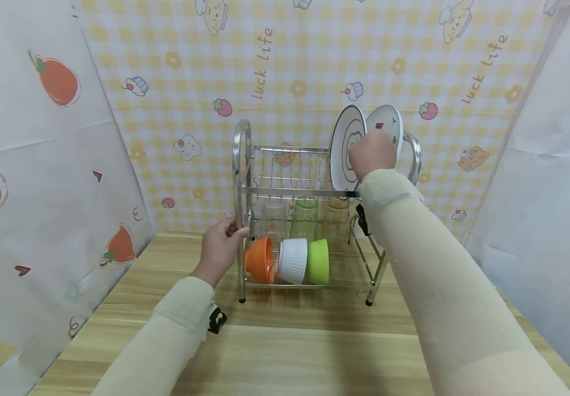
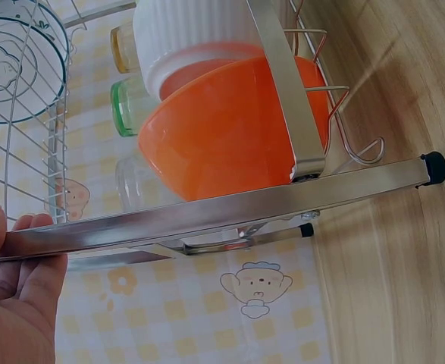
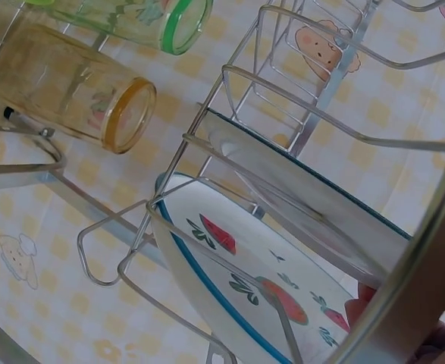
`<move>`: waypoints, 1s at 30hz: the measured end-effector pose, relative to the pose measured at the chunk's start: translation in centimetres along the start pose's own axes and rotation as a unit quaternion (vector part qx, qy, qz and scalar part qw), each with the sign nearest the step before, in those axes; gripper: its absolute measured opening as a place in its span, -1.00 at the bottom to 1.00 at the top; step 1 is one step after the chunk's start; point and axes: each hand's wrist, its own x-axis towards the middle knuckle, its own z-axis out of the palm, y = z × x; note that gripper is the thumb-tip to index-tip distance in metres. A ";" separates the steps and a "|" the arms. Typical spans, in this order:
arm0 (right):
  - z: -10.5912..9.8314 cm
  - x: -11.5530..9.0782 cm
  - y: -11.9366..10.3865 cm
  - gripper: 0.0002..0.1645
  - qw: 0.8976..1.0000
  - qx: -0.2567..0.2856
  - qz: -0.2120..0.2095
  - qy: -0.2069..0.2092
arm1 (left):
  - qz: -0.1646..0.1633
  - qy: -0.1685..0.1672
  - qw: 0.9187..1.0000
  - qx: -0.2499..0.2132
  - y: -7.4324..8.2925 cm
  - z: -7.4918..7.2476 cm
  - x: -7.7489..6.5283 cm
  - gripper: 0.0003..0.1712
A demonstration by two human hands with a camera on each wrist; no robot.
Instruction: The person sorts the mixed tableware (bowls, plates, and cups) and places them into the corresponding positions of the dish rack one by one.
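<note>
A two-tier metal dish rack (image 1: pixel 238 165) stands on the table. My left hand (image 1: pixel 217 248) grips its left upright between thumb and fingers, as the left wrist view also shows (image 2: pixel 25 273). At the right end of the top tier, my right hand (image 1: pixel 374 151) holds the edge of a dark-rimmed white plate (image 1: pixel 340 148), which stands nearly upright. Behind that hand is a second plate (image 1: pixel 387 116) with a fruit pattern, standing in the wire slots in the right wrist view. Only some right fingertips (image 3: pixel 358 307) show there, close to the plates.
On the lower tier, an orange bowl (image 1: pixel 258 261), a white ribbed bowl (image 1: pixel 292 263) and a green bowl (image 1: pixel 320 263) lie on their sides. Behind them stand clear (image 1: pixel 274 220), green (image 1: pixel 305 221) and amber (image 1: pixel 336 221) glasses. A patterned cloth (image 1: pixel 176 110) hangs behind the rack.
</note>
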 end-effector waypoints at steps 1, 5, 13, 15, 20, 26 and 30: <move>0.0 0.0 0.0 -0.65 1.000 0.001 0.001 -0.001 | -0.001 -0.001 1.000 0.001 0.0 0.0 0.0 -0.74; -0.1 -0.1 0.1 -0.67 1.000 0.008 0.004 -0.002 | -0.003 -0.003 1.000 0.005 0.0 0.0 0.0 -0.74; 0.0 -0.1 0.4 -0.73 0.999 0.027 0.016 -0.012 | -0.005 -0.003 1.000 0.009 0.0 0.0 0.1 -0.74; 0.1 0.0 0.5 -0.72 0.999 0.032 0.025 -0.017 | -0.008 -0.004 1.000 0.010 0.0 0.0 0.1 -0.73; 0.1 -0.1 0.6 -0.71 0.998 0.042 0.040 -0.020 | -0.010 -0.006 1.000 0.009 0.1 0.0 0.2 -0.72; 0.1 -0.6 0.8 -0.69 0.998 0.043 0.037 -0.023 | -0.016 -0.012 1.000 0.010 0.1 -0.1 0.2 -0.73; 0.1 -0.7 0.9 -0.72 0.998 0.044 0.030 -0.022 | -0.019 -0.011 1.000 0.012 0.1 -0.1 0.2 -0.73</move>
